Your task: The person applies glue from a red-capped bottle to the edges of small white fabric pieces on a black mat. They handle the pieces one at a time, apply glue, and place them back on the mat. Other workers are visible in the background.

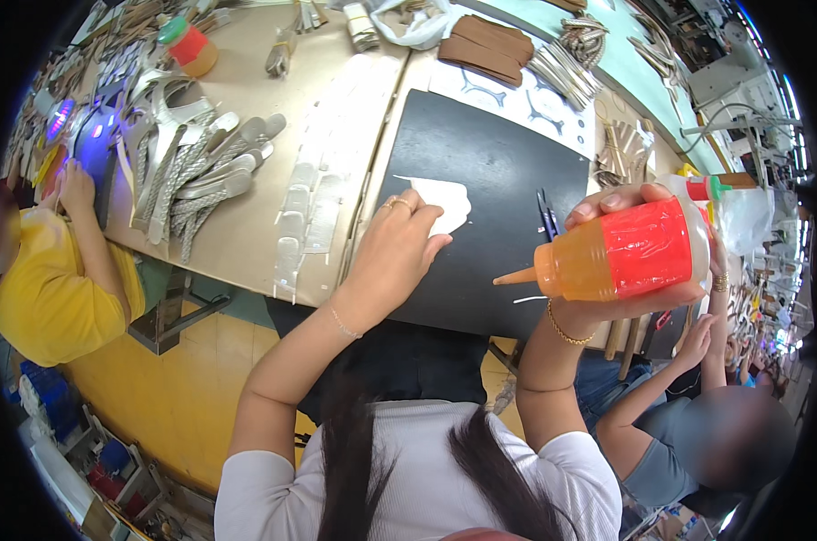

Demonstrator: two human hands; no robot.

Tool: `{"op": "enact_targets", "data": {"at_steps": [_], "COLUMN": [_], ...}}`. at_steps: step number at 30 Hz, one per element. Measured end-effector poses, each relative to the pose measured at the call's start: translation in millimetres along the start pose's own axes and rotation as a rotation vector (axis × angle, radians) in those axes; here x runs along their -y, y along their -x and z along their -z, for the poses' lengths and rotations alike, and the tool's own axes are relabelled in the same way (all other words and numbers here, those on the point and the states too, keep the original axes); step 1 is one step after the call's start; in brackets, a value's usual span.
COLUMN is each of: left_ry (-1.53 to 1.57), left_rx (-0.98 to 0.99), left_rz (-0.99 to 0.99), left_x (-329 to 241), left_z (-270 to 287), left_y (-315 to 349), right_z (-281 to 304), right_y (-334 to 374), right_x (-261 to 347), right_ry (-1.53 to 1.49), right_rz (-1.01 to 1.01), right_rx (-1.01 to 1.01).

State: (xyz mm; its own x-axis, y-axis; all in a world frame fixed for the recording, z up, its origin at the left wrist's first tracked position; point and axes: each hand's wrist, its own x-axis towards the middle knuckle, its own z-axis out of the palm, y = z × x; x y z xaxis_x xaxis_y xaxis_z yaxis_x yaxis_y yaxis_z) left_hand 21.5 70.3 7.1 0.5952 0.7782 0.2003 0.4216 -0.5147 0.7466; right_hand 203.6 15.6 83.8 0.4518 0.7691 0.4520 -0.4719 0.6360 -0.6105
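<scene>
My right hand (597, 309) is wrapped round a squeeze bottle (647, 248) of amber liquid with a red label. The bottle lies tilted on its side above the mat, its tapered orange nozzle pointing left. Over the middle of the black mat (480, 270), my left hand (397, 245) grips a small white flat piece (444, 205) by its near left edge, fingers on top and thumb beside it. What the fingertips do under the piece is hidden. A thin white strip (530, 299) lies on the mat below the nozzle.
Dark tweezers (547, 216) rest on the mat near the bottle. Braided straps (196, 162) are heaped at left, beside rows of clear pieces (305, 221). Brown strips (486, 50) lie at the back. Co-workers sit on both sides; one wears a yellow shirt (66, 284).
</scene>
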Motion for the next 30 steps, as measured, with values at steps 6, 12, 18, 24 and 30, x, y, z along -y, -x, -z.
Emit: {"op": "enact_targets", "data": {"at_steps": [6, 12, 18, 24, 30], "left_ry": [-0.155, 0.012, 0.897, 1.157, 1.191], "left_rx": [0.119, 0.179, 0.249, 0.187, 0.274], "left_rz": [0.123, 0.194, 0.647, 0.668, 0.626], "left_x": [-2, 1, 19, -4, -22], "left_z": [-13, -7, 23, 52, 70], "left_y": [-17, -13, -7, 12, 15], "right_z": [13, 15, 13, -5, -24], "right_y": [0, 1, -2, -4, -5], "right_x": [6, -1, -7, -21, -23], "right_ry": [0.058, 0.072, 0.091, 0.522, 0.649], "right_rz": [0.013, 0.025, -0.024, -0.019, -0.029], "right_rx": [-0.031, -0.041, -0.067, -0.142, -0.008]}}
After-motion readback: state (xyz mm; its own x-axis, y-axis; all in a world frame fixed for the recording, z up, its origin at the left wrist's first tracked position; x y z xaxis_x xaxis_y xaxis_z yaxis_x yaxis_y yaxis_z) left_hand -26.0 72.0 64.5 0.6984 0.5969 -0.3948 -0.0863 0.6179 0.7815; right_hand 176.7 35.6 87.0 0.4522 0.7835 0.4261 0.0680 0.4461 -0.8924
